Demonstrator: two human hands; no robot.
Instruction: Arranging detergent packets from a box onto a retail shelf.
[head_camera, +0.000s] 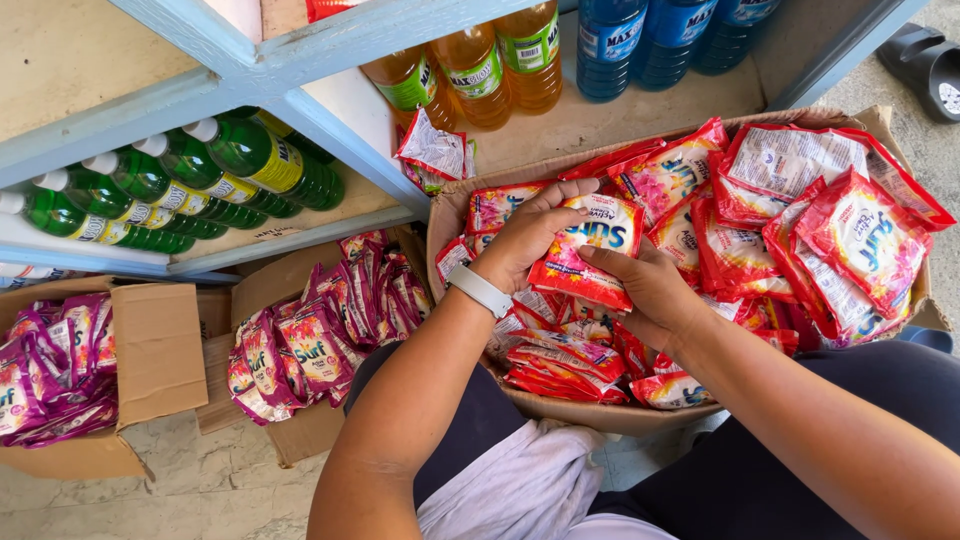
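Both my hands hold one red detergent sachet over an open cardboard box full of several similar red sachets. My left hand, with a white band on its wrist, grips the sachet's left edge and top. My right hand pinches its right edge with thumb and fingers. The box rests against my lap, in front of a low blue shelf.
The blue shelf carries green bottles, orange bottles and blue bottles. One loose sachet leans on the shelf. Two cardboard boxes of purple sachets sit on the tiled floor at left. A dark shoe lies top right.
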